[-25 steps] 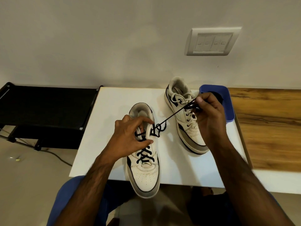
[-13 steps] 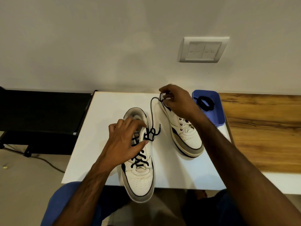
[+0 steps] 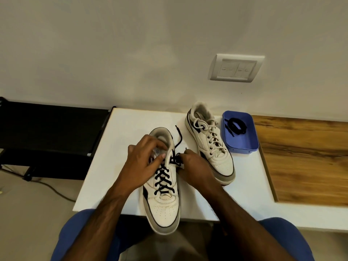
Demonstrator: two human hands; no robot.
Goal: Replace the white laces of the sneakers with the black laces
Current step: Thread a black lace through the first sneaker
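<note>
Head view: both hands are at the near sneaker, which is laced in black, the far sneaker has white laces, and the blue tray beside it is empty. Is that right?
Not quite. The head view shows the blue tray is not empty: a coiled black lace lies in it. The rest stands: the left hand and right hand are at the near sneaker with its black lacing, and the far sneaker has white laces.

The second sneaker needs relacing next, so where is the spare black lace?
In the head view, the spare black lace lies coiled in the blue tray, right of the white-laced sneaker.
</note>
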